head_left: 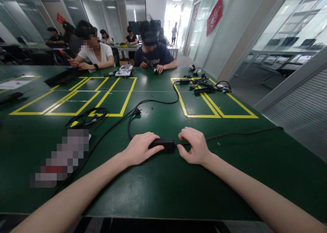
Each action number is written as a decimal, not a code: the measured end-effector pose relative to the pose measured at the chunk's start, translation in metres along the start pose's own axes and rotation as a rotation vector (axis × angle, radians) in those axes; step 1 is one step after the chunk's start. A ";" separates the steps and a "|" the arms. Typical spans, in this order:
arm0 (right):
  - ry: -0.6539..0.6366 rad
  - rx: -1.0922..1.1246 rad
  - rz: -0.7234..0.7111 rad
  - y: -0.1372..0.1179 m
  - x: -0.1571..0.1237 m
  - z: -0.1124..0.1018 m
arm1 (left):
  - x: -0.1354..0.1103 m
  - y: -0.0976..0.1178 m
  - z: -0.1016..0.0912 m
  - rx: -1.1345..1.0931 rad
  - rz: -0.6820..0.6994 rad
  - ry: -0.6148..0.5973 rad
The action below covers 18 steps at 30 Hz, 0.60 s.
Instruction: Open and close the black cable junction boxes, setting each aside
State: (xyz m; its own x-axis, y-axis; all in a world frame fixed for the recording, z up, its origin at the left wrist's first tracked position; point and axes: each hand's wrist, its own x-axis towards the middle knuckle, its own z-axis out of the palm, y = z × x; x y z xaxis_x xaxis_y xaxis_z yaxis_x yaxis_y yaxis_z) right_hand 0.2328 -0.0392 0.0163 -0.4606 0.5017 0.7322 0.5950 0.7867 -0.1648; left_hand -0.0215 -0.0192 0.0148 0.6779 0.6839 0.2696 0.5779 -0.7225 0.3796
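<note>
A black power adapter [167,145] lies on the green table [133,188] in front of me. My left hand [141,147] grips its left end, thumb on the near side and fingers over the far side. Just off its right end is my right hand [193,145], fingers curled and apart, with a gap between thumb and forefinger. A thin black cable [240,134] leaves the adapter there and runs right, passing behind or through that hand; whether it is touched I cannot tell. From the left side a thicker cord [129,125] loops to a black plug [137,111].
A coiled black cable [88,119] and a blurred-out object [62,159] lie left. Another long black cord [146,101] crosses the table. Yellow tape outlines [125,105] mark the surface. More adapters and cables [204,86] are piled at far right. Two people sit opposite.
</note>
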 end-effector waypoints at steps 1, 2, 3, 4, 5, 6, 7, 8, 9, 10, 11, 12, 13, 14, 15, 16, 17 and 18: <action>-0.042 -0.012 0.014 -0.001 0.000 0.001 | 0.000 0.000 0.000 -0.003 -0.007 -0.001; -0.099 -0.021 0.008 -0.003 0.001 0.002 | 0.000 0.000 0.000 -0.009 -0.015 -0.002; -0.169 -0.028 -0.012 -0.004 0.001 0.003 | 0.001 0.001 0.001 -0.017 -0.023 -0.003; -0.246 -0.036 -0.032 -0.005 0.001 0.004 | 0.001 0.001 0.001 -0.030 -0.032 -0.006; -0.320 -0.045 -0.045 -0.006 0.001 0.005 | 0.001 0.001 0.000 -0.045 -0.041 -0.011; -0.382 -0.054 -0.048 -0.007 0.001 0.006 | 0.001 0.001 0.000 -0.064 -0.047 -0.014; -0.430 -0.066 -0.040 -0.008 0.000 0.007 | 0.001 0.001 -0.001 -0.081 -0.050 -0.014; -0.466 -0.078 -0.021 -0.008 -0.001 0.008 | 0.001 0.001 -0.002 -0.092 -0.043 -0.015; -0.490 -0.088 0.002 -0.009 -0.002 0.009 | 0.000 0.001 -0.002 -0.093 -0.027 -0.013; -0.504 -0.092 0.027 -0.009 -0.003 0.010 | 0.000 0.001 -0.003 -0.080 -0.002 -0.009; -0.509 -0.087 0.050 -0.009 -0.003 0.011 | 0.000 0.000 -0.004 -0.052 0.031 0.000; -0.507 -0.071 0.076 -0.009 -0.004 0.011 | 0.000 -0.001 -0.004 -0.012 0.063 0.014; -0.500 -0.045 0.104 -0.010 -0.004 0.011 | 0.000 -0.002 -0.004 0.037 0.093 0.034; -0.489 -0.013 0.136 -0.010 -0.004 0.011 | 0.000 -0.003 -0.004 0.090 0.123 0.057; -0.479 0.020 0.172 -0.011 -0.004 0.010 | 0.000 -0.004 -0.004 0.142 0.156 0.080; -0.474 0.050 0.207 -0.011 -0.003 0.009 | 0.000 -0.004 -0.004 0.192 0.192 0.097; -0.472 0.075 0.235 -0.011 -0.003 0.008 | 0.001 -0.005 -0.003 0.237 0.231 0.110; -0.471 0.093 0.251 -0.011 -0.003 0.007 | 0.001 -0.004 -0.003 0.277 0.266 0.117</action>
State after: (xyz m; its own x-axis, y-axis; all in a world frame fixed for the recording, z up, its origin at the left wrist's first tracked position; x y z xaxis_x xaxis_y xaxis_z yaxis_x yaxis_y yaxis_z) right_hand 0.2229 -0.0471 0.0116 -0.5701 0.7683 0.2909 0.6738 0.6399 -0.3696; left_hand -0.0249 -0.0151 0.0161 0.7734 0.4643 0.4317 0.5004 -0.8651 0.0339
